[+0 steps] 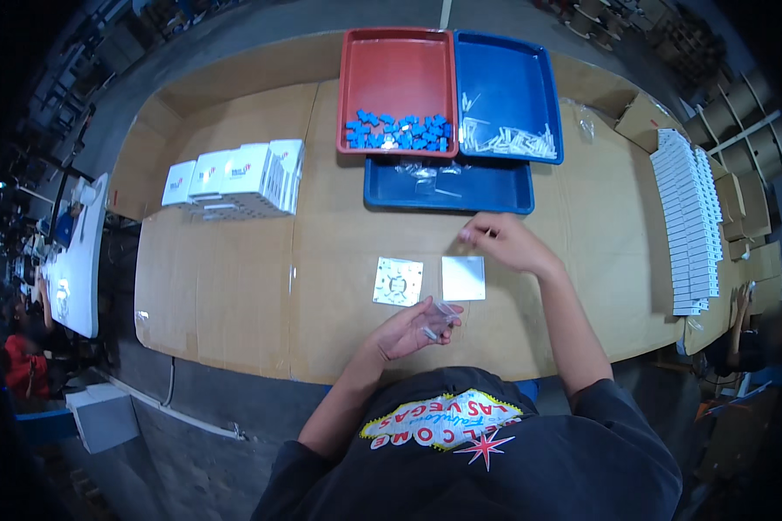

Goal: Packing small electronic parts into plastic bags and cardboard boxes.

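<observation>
Near the table's front edge, my left hand (408,333) is palm up with its fingers curled round a small clear plastic bag (434,328). Something small and pale shows inside the bag. Further out, my right hand (511,243) hovers by the front rim of the lower blue tray (382,201), its fingertips pinched together; what they hold, if anything, is too small to make out. Between the hands lie a square white card with printed drawings (398,281) and, to its right, a plain white square piece (463,279).
A red tray (397,74) of small blue parts and a blue tray (504,78) of clear-white plastic pieces stand at the back. White boxes (243,174) are stacked at left. A long row of thin white boxes (686,221) lines the right edge. Other people work beyond both sides.
</observation>
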Action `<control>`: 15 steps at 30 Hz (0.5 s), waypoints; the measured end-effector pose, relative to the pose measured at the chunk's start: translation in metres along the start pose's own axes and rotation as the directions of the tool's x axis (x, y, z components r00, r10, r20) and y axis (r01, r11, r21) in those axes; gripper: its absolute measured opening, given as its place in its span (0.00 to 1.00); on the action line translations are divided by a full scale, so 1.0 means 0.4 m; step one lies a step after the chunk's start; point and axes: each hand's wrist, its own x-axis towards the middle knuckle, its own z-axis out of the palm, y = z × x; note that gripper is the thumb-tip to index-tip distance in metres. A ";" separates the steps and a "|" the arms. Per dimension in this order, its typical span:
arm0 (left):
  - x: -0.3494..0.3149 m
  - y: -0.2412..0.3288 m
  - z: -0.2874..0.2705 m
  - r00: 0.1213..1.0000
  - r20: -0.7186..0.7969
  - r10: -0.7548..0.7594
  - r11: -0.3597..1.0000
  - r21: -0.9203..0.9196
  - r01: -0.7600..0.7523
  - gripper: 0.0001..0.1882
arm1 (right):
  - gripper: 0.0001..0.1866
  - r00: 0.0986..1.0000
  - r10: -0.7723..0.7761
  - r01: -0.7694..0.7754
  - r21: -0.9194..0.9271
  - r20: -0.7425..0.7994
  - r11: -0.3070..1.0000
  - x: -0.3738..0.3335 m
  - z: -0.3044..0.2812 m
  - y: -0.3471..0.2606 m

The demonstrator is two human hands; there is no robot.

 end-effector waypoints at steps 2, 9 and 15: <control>-0.001 0.001 -0.005 1.000 -0.006 0.002 0.999 -0.038 -0.002 0.36 | 0.12 0.989 -0.038 0.021 -0.114 -0.146 0.993 0.049 -0.069 0.006; 0.004 0.005 0.004 1.000 -0.002 0.008 1.000 -0.007 -0.008 0.38 | 0.09 0.866 -0.206 -0.042 -0.477 -0.456 0.878 0.238 -0.198 0.082; 0.001 0.008 0.015 1.000 -0.010 0.002 0.999 0.039 -0.002 0.39 | 0.08 0.827 -0.333 -0.116 -0.717 -0.453 0.688 0.360 -0.208 0.149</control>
